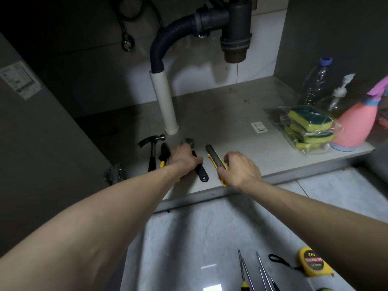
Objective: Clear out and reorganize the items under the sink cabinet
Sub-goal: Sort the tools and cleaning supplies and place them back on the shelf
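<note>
Tools lie in a row at the front of the cabinet floor (231, 127), just ahead of the white drain pipe (165, 101): a hammer (152, 148), pliers (164, 154), an adjustable wrench (199, 169) and a yellow utility knife (214, 158). The left hand (184, 158) rests closed over the wrench's handle near the jaw end; the right hand (239, 169) pinches the knife's body at its near end. The wrench is likely solid steel, stiff and head-heavy, so it is best gripped mid-handle. The knife looks light, and it is safest held by the casing, away from the blade tip. Sponges in a bag (308, 129) and a pink spray bottle (354, 127) stand at the right. A tape measure (315, 263) and screwdrivers (244, 271) wait on the tiled floor.
</note>
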### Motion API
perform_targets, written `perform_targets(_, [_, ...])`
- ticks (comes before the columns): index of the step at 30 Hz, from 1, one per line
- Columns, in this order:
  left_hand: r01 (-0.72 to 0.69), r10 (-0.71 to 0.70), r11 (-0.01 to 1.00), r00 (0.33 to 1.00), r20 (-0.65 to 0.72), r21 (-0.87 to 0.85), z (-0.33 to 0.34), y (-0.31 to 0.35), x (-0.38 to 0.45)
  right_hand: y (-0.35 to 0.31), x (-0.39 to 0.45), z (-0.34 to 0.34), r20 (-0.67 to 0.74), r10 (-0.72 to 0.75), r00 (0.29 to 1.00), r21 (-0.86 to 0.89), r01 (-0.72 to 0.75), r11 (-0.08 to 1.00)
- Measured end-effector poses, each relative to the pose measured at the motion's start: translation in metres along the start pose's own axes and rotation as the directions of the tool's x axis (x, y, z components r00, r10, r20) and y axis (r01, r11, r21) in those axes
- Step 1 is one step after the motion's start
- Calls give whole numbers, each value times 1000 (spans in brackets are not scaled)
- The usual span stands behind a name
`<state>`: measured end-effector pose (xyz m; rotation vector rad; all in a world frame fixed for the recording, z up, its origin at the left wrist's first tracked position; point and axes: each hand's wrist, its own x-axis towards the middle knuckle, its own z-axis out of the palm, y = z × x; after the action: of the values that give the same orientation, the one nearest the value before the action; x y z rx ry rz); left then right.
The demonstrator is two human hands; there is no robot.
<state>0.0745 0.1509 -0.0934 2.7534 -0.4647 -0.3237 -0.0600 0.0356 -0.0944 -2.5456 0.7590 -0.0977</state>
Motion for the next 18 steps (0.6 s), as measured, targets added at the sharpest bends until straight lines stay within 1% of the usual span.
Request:
perform_targets(3, [-5,5,1000,1000,-23,6,-3,0,3,0,-4,3,-12,-7,1000,-52,6,999])
perform_targets(5, [-3,4,1000,999,-49,18,-6,-3,4,0,-7,5,7,-33,999,-96,33,995])
perform_targets(8, [9,-6,999,998,-66,49,-10,-10,7,1,-8,7,33,-67,997,-116,71,991])
perform_targets(12, [11,-9,999,999,-46,47,-14,-13,8,-3,-7,8,44,-63,997,-32,64,997])
perform_targets(16, [5,-5,1000,1000,-13,3,-17,-17,6,-12,2,14,21,-65,998,26,64,998])
perform_targets(18, [-12,12,1000,1000,-8,27,-19,-18,5,-19,6,20,9,-60,998,50,59,997])
